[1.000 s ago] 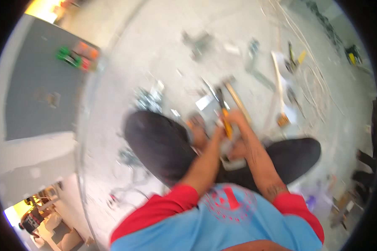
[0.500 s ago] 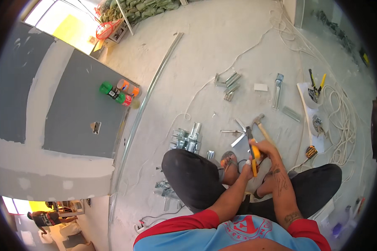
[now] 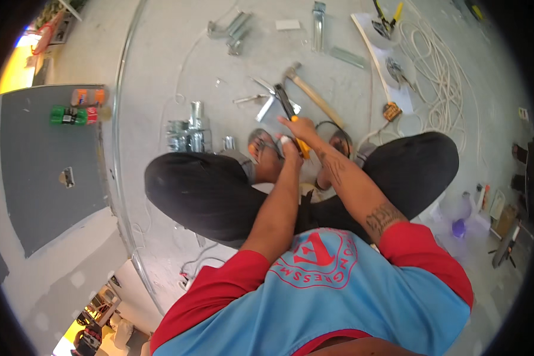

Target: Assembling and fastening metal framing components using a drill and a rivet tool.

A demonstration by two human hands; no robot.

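Both hands are closed on the yellow handles of black-jawed metal snips (image 3: 287,103), held low between my legs. My left hand (image 3: 291,151) wraps the lower handle, with something white around a finger. Just above it, my right hand (image 3: 302,132) grips the handle on the other side. A bent, shiny metal piece (image 3: 269,113) with splayed arms lies by the jaws; whether they bite into it I cannot tell. A wooden-handled claw hammer (image 3: 314,94) rests on the floor to the right of the snips.
Cut metal channel pieces (image 3: 190,132) stand near my left knee; several more (image 3: 234,31) lie farther off. At right are a white tray (image 3: 371,50) with pliers and hardware, a yellow tape measure (image 3: 391,111) and coiled white cable (image 3: 439,77). Bottles (image 3: 71,115) stand by the left wall.
My view has tilted down and shifted right, so my hands and the floor things appear farther left and higher. Both hands stay on the snips.
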